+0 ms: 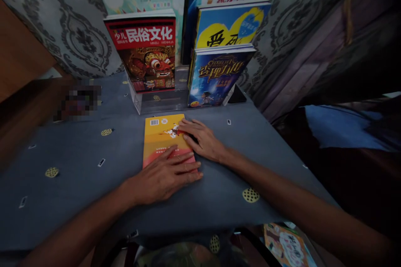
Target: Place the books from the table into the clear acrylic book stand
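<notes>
- My left hand [164, 177] lies flat, fingers spread, palm down on the near end of the thin orange-yellow paperback book [163, 135]. It grips nothing, only presses.
- My right hand [203, 139] rests open on the book's far right edge, fingertips on the cover.
- The book lies flat on the grey cloth-covered counter [78, 167], long axis running away from me towards the clear acrylic book stand [159, 102], equally near both hands.

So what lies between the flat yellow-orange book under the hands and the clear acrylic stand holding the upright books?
In the head view, only a narrow strip of bare grey-blue tablecloth separates the flat yellow-orange book from the clear acrylic stand; nothing rests there.
</notes>
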Available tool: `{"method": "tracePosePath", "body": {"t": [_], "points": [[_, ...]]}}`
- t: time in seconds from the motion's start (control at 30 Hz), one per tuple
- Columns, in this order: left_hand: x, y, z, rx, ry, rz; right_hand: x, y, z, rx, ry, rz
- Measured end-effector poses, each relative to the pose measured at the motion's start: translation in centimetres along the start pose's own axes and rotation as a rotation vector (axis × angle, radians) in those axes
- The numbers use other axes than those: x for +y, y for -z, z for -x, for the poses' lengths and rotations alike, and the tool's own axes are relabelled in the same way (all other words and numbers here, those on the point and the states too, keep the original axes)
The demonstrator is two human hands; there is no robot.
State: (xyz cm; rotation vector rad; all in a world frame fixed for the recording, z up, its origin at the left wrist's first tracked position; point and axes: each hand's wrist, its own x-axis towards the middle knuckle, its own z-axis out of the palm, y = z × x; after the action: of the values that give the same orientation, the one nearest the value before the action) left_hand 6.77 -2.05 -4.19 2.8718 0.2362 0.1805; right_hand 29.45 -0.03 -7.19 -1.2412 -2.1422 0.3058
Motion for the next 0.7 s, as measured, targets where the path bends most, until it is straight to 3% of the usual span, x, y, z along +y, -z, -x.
{"method": "tracePosePath", "body": {"t": [0.23,0.37,0.5,0.7], "points": [[0.2,-0.4,0.1,0.050,0.009,-0.039,-0.4,0.6,0.0,0.039,0.022,-0.036],[0.3,-0.7,0.1,0.084,0.103,-0.122,-0.2,0.6,-0.1,0.070,0.021,-0.077],[0.3,-1.1,0.0,0.068,0.188,-0.185,0.0,0.3,0.3,0.055,0.033,-0.081],[0.4,-1.1,0.2,0.045,0.167,-0.174,0.9,-0.2,0.2,0.016,-0.020,-0.034]]}}
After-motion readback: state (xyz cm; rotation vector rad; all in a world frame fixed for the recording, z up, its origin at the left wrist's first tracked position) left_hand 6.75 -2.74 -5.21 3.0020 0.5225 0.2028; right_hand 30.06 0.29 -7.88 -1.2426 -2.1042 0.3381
